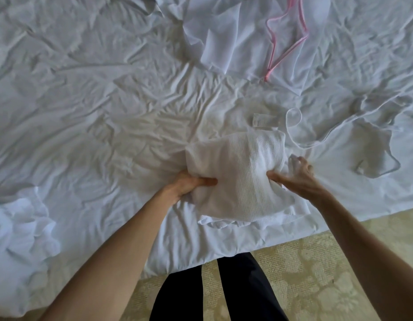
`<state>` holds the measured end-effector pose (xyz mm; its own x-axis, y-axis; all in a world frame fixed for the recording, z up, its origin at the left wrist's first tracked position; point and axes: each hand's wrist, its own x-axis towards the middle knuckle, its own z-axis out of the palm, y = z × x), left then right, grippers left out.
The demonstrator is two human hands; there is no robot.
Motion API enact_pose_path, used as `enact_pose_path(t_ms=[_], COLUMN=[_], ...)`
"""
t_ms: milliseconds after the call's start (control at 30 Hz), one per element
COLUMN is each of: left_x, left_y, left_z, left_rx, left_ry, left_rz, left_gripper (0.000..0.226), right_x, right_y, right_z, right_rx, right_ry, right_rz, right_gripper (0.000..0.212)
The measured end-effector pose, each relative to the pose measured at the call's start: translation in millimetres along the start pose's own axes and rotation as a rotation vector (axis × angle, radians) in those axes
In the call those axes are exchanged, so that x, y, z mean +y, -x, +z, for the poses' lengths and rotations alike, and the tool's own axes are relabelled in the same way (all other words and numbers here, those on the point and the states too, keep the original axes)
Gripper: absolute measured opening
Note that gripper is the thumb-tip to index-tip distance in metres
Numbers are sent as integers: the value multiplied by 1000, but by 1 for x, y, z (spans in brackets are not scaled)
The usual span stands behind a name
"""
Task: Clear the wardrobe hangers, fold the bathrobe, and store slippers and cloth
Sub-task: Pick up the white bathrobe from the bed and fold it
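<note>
A white waffle-weave bathrobe (pixel 235 177), folded into a thick bundle, lies near the front edge of the bed (pixel 85 112). My left hand (pixel 189 184) grips its left side, thumb on top and fingers tucked under. On the right side my right hand (pixel 293 179) presses its thumb into the bundle, and the fingers pinch a bit of white fabric. A thin white cord (pixel 293 126) with a small label curls just beyond the robe. A sheer white mesh bag with a pink zipper (pixel 284 42) lies farther back.
The rumpled white sheet covers the whole bed. A translucent drawstring bag (pixel 377 144) lies at the right. Bunched white bedding (pixel 22 228) hangs over the front left edge. My dark-trousered legs stand on patterned beige carpet (pixel 316 274).
</note>
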<state>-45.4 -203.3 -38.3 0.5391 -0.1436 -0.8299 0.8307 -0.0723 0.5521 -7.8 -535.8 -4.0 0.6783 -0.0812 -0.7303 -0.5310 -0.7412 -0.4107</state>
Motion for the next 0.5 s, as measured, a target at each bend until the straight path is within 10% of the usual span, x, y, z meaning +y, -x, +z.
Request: enact_pose_path(t_ms=[200,500], left_x=[0,26], left_y=[4,111], left_z=[3,-38], left_rx=[-61,194], left_ry=[146,297], left_rz=[-6,38], left_gripper=[72,59], right_x=[-29,-142], right_y=[7,60], right_z=[23,1], right_rx=[-450,-522], right_ry=[-559,-420], right_rz=[-43,-176], right_gripper=[55,36])
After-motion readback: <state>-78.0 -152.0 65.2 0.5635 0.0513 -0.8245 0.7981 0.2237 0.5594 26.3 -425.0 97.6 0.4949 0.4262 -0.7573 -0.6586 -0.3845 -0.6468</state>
